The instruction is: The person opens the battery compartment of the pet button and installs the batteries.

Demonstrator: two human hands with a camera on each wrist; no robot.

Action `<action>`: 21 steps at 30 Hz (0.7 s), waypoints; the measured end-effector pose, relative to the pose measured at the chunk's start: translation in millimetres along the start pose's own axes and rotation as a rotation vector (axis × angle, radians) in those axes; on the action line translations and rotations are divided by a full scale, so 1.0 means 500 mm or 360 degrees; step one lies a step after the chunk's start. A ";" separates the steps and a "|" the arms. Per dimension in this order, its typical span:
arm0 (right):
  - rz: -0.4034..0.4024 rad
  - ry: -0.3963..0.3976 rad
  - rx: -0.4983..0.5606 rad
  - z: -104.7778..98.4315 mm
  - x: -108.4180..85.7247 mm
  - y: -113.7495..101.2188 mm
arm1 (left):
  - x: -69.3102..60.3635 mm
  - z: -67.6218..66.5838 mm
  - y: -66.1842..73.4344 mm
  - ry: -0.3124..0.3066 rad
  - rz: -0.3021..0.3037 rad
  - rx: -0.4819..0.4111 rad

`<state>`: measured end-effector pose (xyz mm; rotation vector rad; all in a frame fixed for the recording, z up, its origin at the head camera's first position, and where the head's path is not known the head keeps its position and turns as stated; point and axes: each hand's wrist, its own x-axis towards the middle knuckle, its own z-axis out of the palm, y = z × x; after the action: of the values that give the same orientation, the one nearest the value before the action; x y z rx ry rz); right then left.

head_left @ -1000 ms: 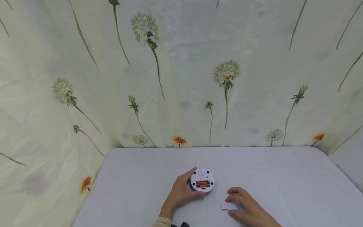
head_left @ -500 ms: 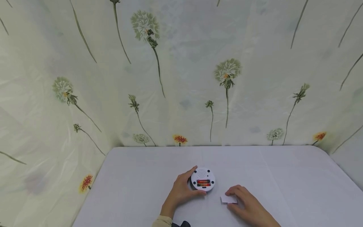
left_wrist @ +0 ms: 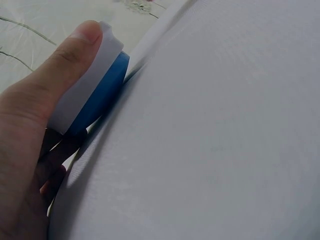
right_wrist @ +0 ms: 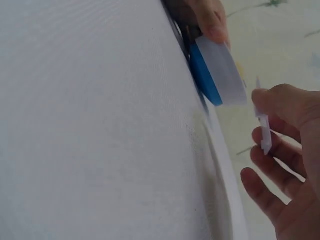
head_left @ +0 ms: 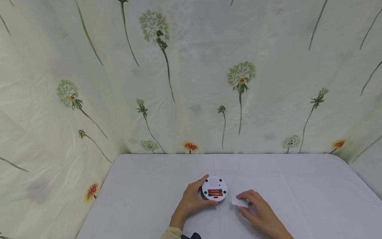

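My left hand [head_left: 191, 201] grips a round white device [head_left: 213, 182] by its edge, thumb on the near side and fingers at the far left. Its underside faces up, with speaker holes, small dark feet and an uncovered battery compartment holding red-and-black batteries [head_left: 215, 192]. In the left wrist view a blue band [left_wrist: 101, 97] shows on the device's lower side. To the right, my right hand [head_left: 262, 214] pinches a thin white battery cover [head_left: 239, 201] between thumb and fingers. The right wrist view shows that cover [right_wrist: 265, 132] edge-on, apart from the device.
A white cloth covers the table [head_left: 143, 186]. Behind and to the left hangs a pale curtain [head_left: 191, 83] printed with dandelions. A small black object [head_left: 195, 235] shows at the bottom edge, beside the left sleeve [head_left: 171, 233].
My right hand has closed its fingers on the battery cover, lifted it off the table and moved it slightly forward. The left hand and the device stay nearly where they were.
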<state>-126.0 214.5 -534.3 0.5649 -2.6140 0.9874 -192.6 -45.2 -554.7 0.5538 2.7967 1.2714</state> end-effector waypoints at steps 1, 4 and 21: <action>-0.0044 0.0028 0.0017 0.001 0.002 0.000 | 0.000 0.000 0.000 -0.0002 -0.0003 0.0001; -0.0158 0.0088 0.0050 0.003 0.009 -0.002 | -0.001 0.001 0.000 -0.0003 -0.0008 0.0007; -0.0206 0.0192 0.0000 0.033 0.047 -0.035 | 0.001 0.002 -0.004 0.0004 0.0029 0.0026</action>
<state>-141.1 185.3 -526.8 0.6449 -2.4385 0.9502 -193.6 -45.5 -556.6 0.5804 2.8131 1.2545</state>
